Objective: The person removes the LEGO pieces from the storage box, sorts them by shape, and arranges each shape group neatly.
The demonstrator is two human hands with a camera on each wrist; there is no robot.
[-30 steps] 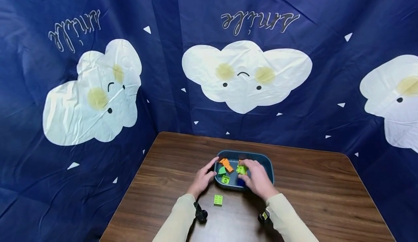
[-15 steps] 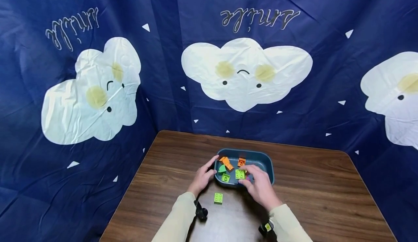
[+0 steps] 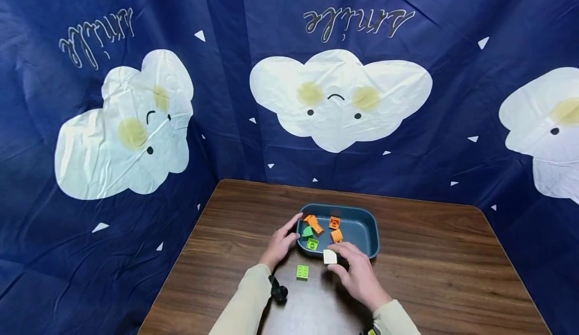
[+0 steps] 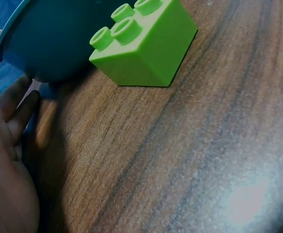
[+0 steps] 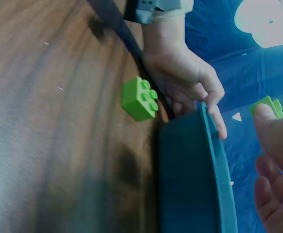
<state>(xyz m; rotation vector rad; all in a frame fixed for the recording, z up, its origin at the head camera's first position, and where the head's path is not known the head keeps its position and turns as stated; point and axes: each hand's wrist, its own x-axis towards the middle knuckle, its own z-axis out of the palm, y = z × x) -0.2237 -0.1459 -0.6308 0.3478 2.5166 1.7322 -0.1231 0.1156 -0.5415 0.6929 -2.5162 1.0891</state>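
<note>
My right hand pinches a lime-green toy building brick between thumb and fingers. In the head view, this brick's face looks whitish, just above the near rim of a dark blue-teal bin. My left hand holds the bin's left end, its fingers at the rim. Another lime-green brick, with studs up, sits on the table before the bin. Inside the bin lie a lime-green brick, a green piece and several orange bricks.
The brown wood-grain table extends on both sides of the bin. A blue curtain printed with white clouds hangs behind and to the sides. A black wrist camera is strapped at the left wrist.
The right hand has lifted the lime-green brick from inside the bin and drawn it toward the near rim, turning it. The left hand stays at the bin's left end.
</note>
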